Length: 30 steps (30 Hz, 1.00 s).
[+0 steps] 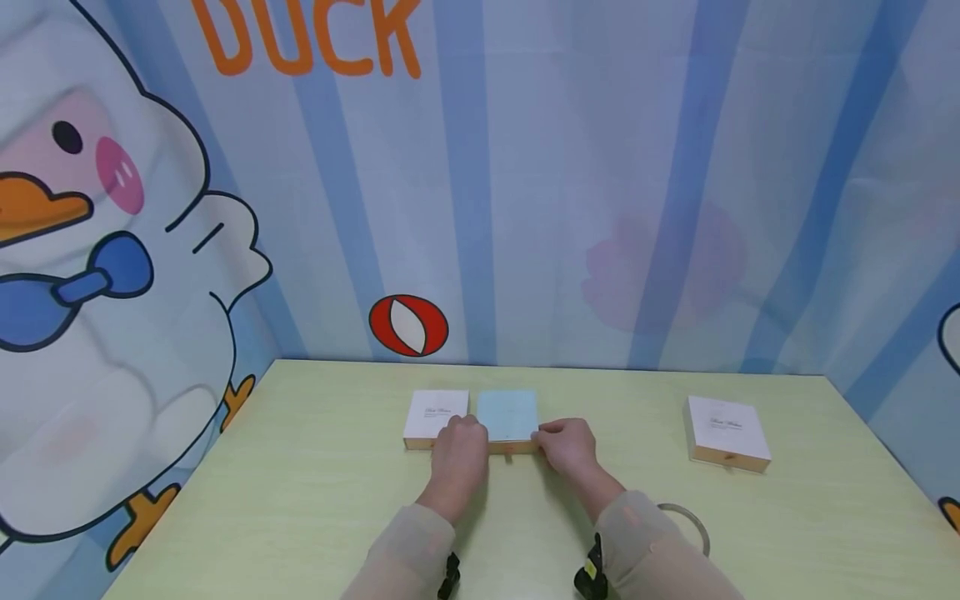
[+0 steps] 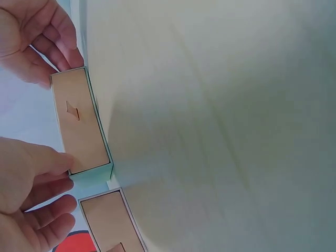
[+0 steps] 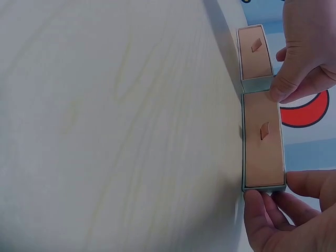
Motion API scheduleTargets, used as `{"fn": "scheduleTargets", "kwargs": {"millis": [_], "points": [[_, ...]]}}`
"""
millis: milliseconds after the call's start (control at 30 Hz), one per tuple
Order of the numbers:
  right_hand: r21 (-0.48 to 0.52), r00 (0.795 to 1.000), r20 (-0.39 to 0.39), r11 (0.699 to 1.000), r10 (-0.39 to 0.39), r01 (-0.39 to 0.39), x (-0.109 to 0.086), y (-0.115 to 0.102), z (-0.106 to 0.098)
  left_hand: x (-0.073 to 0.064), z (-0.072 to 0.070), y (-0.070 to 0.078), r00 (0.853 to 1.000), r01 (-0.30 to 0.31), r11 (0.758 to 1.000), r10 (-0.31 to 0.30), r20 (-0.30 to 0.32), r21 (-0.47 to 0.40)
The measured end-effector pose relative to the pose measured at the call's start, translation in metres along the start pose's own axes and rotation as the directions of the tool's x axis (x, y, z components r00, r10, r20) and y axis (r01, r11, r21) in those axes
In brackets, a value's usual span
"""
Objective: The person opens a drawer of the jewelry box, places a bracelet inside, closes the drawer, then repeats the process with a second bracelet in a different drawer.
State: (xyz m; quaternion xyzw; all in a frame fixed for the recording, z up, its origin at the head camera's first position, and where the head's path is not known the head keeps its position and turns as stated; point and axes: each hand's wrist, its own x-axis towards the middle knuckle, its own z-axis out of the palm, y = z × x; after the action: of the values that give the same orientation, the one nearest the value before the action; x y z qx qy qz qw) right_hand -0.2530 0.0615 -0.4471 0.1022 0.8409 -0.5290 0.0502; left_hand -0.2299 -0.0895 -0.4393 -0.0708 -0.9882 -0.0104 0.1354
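A light blue box (image 1: 507,415) lies flat on the table, its tan front with a small pull tab facing me. My left hand (image 1: 461,454) holds its left end, the thumb at the front corner. At the opposite end, my right hand (image 1: 568,450) grips the right front corner with thumb and fingertips. Close by on the left lies a white box (image 1: 437,408) with small print on its lid, partly covered by my left hand. The left wrist view shows the tan front (image 2: 84,121) of the blue box between both hands.
Far to the right on the table (image 1: 300,500) sits another white box (image 1: 727,427), set at a slight angle. A grey cable loop (image 1: 693,525) shows beside the right sleeve. Behind the table's back edge hangs a blue striped curtain (image 1: 540,208) with a printed duck.
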Motion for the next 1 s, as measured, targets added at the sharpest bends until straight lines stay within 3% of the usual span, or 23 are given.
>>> {"fn": "scheduleTargets", "kwargs": {"millis": [433, 733, 1000], "points": [[-0.027, 1.0, 0.009, 1.0, -0.007, 0.007, -0.0016, -0.0022, 0.0031, 0.0007, 0.0017, -0.0032, 1.0, 0.015, 1.0, -0.015, 0.0, -0.018], [-0.018, 1.0, 0.014, 1.0, -0.016, 0.016, -0.0027, -0.0032, 0.003, -0.001, 0.0, -0.0044, 0.999, 0.006, 1.0, -0.007, -0.034, -0.028], [0.015, 0.999, 0.045, 1.0, -0.017, 0.016, -0.0047, -0.0044, 0.0003, -0.0003, -0.0025, -0.0022, 1.0, 0.005, 0.998, -0.005, 0.0, -0.068]]}}
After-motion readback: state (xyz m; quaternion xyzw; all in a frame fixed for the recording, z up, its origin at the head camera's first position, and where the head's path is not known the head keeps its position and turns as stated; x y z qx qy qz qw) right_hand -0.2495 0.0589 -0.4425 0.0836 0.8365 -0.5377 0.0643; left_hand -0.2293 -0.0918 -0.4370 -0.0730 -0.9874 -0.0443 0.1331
